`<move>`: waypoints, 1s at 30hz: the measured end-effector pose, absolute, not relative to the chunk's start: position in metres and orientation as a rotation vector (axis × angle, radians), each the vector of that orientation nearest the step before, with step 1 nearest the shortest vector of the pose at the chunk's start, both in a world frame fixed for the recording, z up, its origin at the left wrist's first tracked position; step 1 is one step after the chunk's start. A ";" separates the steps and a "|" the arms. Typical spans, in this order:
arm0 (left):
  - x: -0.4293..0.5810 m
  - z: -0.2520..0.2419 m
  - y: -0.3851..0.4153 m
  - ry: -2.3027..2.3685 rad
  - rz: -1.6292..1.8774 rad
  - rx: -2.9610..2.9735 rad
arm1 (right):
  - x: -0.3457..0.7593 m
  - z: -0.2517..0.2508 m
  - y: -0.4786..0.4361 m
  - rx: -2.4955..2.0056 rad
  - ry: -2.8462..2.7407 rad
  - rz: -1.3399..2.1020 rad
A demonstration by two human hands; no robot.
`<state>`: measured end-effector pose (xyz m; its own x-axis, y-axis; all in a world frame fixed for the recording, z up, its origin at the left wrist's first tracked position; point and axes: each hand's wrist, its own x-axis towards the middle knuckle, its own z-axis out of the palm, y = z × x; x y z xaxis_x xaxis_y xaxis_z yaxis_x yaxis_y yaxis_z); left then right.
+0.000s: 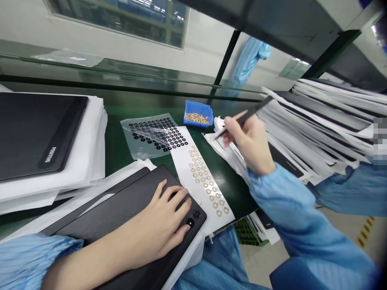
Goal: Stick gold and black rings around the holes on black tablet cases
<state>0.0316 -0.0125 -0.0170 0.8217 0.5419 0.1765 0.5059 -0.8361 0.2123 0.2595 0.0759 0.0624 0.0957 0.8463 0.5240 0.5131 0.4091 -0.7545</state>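
Observation:
My left hand lies flat with fingers spread on a black tablet back cover, its fingertips beside the round camera openings. My right hand is closed around black tweezers, whose thin tip points down and left above some white wrapping. Between the hands lies a white sheet with rows of pale ring-shaped stickers. A clear film with rows of black rings overlaps the sheet's far end. Beyond them stands a small blue bin holding small tan pieces.
On the left, another black cover rests on white wrapping. Stacks of wrapped dark panels fill the right side. A shelf hangs above the green bench. Another person in blue appears at the back; a blue-clothed person is at right.

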 end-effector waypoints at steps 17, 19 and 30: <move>0.030 -0.010 -0.015 0.832 0.410 2.793 | 0.284 0.044 0.249 -1.547 -1.896 0.274; 0.030 -0.010 -0.016 0.837 0.414 2.794 | 0.279 0.047 0.248 -1.544 -1.912 0.254; 0.029 -0.011 -0.017 0.861 0.394 2.788 | 0.278 0.062 0.257 -1.533 -2.100 0.305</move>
